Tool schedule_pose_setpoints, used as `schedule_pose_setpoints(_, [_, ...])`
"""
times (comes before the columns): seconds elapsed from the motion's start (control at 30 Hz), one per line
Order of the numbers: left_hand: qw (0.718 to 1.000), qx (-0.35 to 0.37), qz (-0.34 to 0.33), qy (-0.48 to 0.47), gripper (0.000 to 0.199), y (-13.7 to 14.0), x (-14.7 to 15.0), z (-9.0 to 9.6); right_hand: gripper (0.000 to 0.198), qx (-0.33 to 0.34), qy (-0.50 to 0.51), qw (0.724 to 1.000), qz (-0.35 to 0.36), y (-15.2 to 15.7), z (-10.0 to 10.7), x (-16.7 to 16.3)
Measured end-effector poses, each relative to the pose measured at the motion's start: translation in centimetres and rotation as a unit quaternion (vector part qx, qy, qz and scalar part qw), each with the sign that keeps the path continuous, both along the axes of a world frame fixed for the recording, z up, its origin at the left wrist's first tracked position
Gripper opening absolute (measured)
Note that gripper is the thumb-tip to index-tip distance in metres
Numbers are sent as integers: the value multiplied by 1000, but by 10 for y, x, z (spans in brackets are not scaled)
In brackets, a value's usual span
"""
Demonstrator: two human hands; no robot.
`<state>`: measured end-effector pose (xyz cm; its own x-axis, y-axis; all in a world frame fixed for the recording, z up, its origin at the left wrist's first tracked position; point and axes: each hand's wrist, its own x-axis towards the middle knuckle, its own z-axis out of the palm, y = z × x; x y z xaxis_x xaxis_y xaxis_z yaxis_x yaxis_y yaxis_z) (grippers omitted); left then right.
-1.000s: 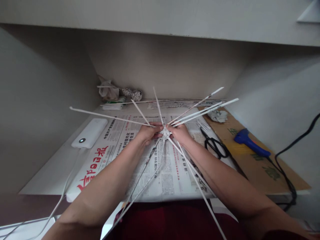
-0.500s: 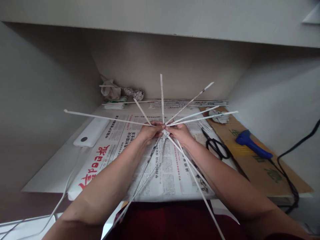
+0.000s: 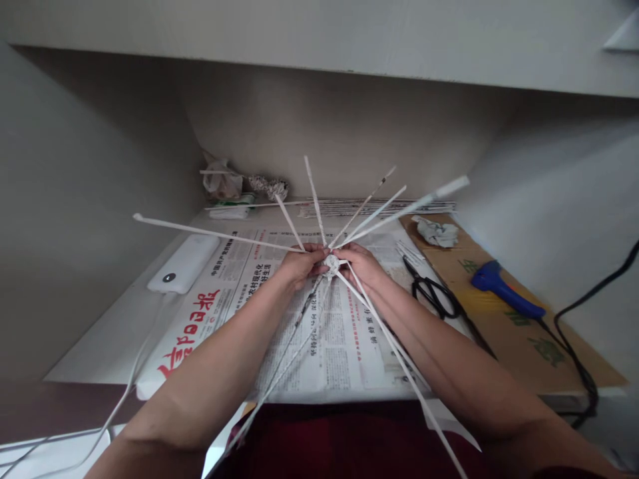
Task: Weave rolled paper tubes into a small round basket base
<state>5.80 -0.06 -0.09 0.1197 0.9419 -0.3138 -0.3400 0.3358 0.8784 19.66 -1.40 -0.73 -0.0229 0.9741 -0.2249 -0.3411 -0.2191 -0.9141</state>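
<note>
Both my hands meet over the newspaper (image 3: 224, 293) spread on the desk. They pinch the small woven hub (image 3: 331, 264) of a star of rolled paper sticks (image 3: 210, 233). My left hand (image 3: 299, 265) grips the hub from the left, my right hand (image 3: 360, 263) from the right. Several thin white sticks fan out from the hub: one long one to the left, several up and to the right, several down toward me across my forearms.
A white power bank (image 3: 184, 263) with its cable lies left of the newspaper. Black scissors (image 3: 432, 293), a crumpled paper ball (image 3: 437, 231) and a blue glue gun (image 3: 504, 297) with a black cord rest on brown cardboard (image 3: 549, 346) at right. More paper rolls (image 3: 379, 206) and scraps lie against the back wall.
The star of sticks has turned and tilted in my hands: the upright stick leans left now, and the right-hand sticks have swung upward. My hands stay at the hub.
</note>
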Motion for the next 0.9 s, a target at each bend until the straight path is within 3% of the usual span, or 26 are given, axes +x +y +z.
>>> schedule_pose_setpoints(0.2, [999, 24, 26, 17, 18, 1, 2, -3, 34, 53, 27, 998, -31, -3, 1, -3])
schedule_pose_setpoints(0.37, [996, 30, 80, 32, 23, 4, 3, -7, 39, 96, -87, 990, -55, -3, -1, -2])
schedule_pose_setpoints(0.53, [997, 28, 68, 28, 19, 6, 2, -8, 29, 86, -180, 978, -59, 2, -7, -1])
schedule_pose_setpoints(0.7, [997, -6, 74, -21, 14, 7, -2, -2, 22, 44, -84, 993, -63, 3, 4, 5])
schedule_pose_setpoints(0.77, [995, -27, 88, -48, 14, 8, -4, 1, 25, 31, -54, 998, -18, 3, 9, 11])
schedule_pose_setpoints(0.9, [988, -54, 81, -117, 14, 12, -7, 4, 39, 30, -33, 988, 147, 2, 10, 20])
